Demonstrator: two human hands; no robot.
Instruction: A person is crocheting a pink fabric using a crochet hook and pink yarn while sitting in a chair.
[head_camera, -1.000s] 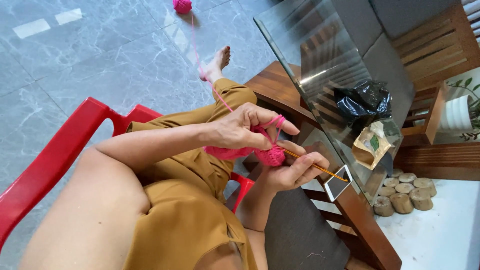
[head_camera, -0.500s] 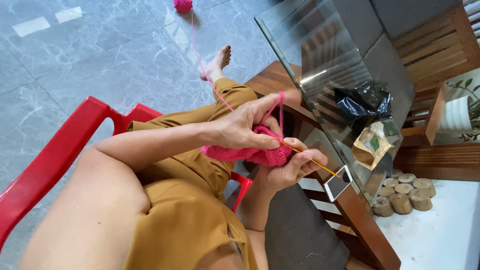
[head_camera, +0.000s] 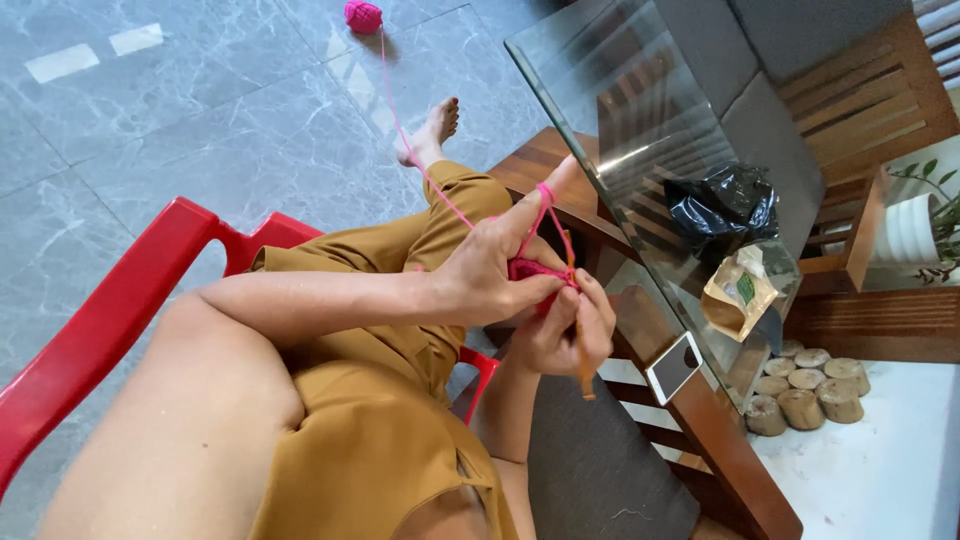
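The left hand (head_camera: 490, 275) is closed on a pink crochet piece (head_camera: 530, 270), its index finger raised with yarn (head_camera: 420, 165) wrapped round it. The right hand (head_camera: 570, 330), just beside it, is gripped round a hook (head_camera: 583, 370) whose tip is hidden in the work. A stitch is judged to be in the making. The next loop would call for taut yarn and a steady hook. The yarn is led across the knee to a ball (head_camera: 363, 16) on the floor. A red chair (head_camera: 120, 300) and a glass table (head_camera: 620, 110) are nearby.
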